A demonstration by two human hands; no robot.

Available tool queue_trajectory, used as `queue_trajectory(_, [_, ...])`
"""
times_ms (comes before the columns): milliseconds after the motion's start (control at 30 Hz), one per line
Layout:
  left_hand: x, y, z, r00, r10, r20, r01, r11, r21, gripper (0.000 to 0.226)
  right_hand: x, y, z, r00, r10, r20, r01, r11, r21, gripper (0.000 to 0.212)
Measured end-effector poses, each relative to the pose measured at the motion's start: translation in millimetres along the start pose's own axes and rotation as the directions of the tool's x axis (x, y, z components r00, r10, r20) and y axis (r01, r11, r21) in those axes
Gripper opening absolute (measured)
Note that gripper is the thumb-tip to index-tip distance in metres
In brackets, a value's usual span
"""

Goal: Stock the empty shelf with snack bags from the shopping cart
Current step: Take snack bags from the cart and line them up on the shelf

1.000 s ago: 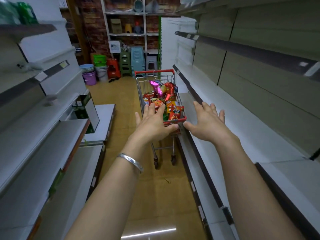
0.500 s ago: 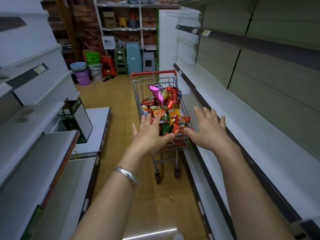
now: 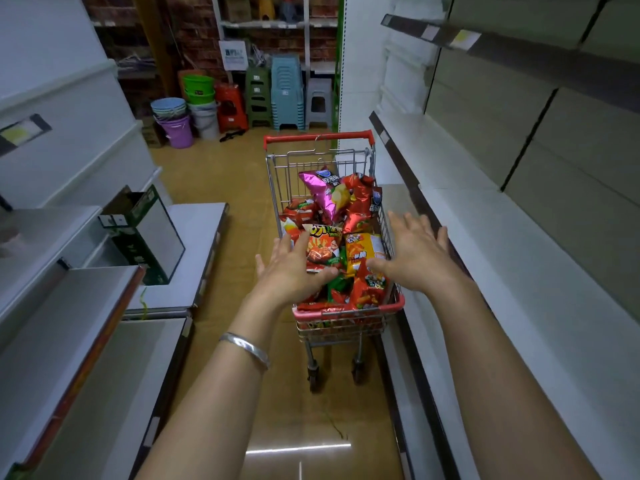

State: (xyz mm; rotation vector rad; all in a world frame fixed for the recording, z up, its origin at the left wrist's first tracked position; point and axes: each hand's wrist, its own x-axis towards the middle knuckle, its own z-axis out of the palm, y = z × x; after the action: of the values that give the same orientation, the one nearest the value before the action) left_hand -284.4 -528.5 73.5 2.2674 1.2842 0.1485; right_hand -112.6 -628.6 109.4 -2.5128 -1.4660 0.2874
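Observation:
A small wire shopping cart (image 3: 374,304) with red trim stands in the aisle, close against the right-hand shelving. It is piled with snack bags: a pink one (image 3: 323,194) at the back, red and orange ones (image 3: 323,249) in front. My left hand (image 3: 294,271) reaches over the cart's near left side with fingers spread, just above the orange bag. My right hand (image 3: 415,252) hovers over the cart's right rim, fingers straight and apart. Neither hand holds anything. The white shelf (image 3: 519,258) on the right is bare.
Bare white shelves (image 3: 52,306) line the left side, with a green-edged cardboard box (image 3: 145,233) on a low platform. Stacked plastic stools (image 3: 287,91) and buckets (image 3: 176,126) stand at the aisle's far end. The floor is tan.
I have stepped closer to the cart, which now looms larger and nearer. Both hands have stayed spread and have come over the cart's front end.

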Motion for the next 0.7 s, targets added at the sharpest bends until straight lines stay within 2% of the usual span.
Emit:
queue_trajectory(333, [119.4,-20.5,10.2,0.993,-0.074,0.089,0.074,0.997,0.008,0.095,110.7,20.9,30.7,0.988,0.04,0.148,-0.052,0.996,0.076,0.104])
queue_trajectory(500, [197.4,-34.7,9.3,0.982,-0.051,0.184,0.038,0.997,0.073,0.098,173.9,21.8,46.8,0.97,0.11,0.215,-0.13,0.988,0.081,0.106])
queue_trajectory(700, [291.8,-58.6,15.7,0.944,-0.014,0.328,-0.042,0.986,0.163,0.089,242.2,17.7,60.7,0.916,0.208,0.344,-0.247,0.966,0.073,0.097])
